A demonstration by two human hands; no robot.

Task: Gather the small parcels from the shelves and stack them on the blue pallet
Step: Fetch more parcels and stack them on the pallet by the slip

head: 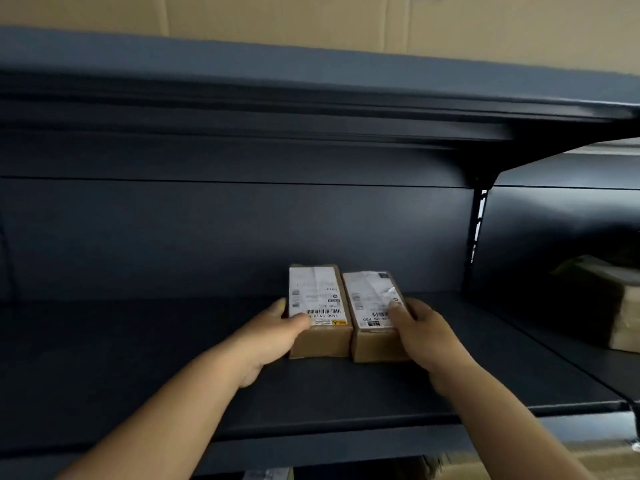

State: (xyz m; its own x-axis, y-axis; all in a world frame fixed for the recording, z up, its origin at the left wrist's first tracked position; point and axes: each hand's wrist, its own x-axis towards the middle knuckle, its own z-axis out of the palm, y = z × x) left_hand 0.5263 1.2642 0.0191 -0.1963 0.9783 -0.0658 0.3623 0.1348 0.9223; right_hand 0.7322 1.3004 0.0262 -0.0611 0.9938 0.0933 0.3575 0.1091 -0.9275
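Observation:
Two small brown cardboard parcels with white shipping labels lie side by side on a dark grey shelf [173, 358]. My left hand [277, 332] grips the left parcel [317, 299], thumb on its label and fingers along its left side. My right hand [427, 332] grips the right parcel [370, 299], thumb on its label and fingers round its right side. Both parcels rest on the shelf and touch each other. The blue pallet is out of view.
A dark shelf board [311, 81] hangs close above, with large cardboard boxes [311, 19] on top. A taped parcel [609, 303] sits in the bay to the right, past the upright [476, 237]. More boxes [588, 459] show below the shelf edge.

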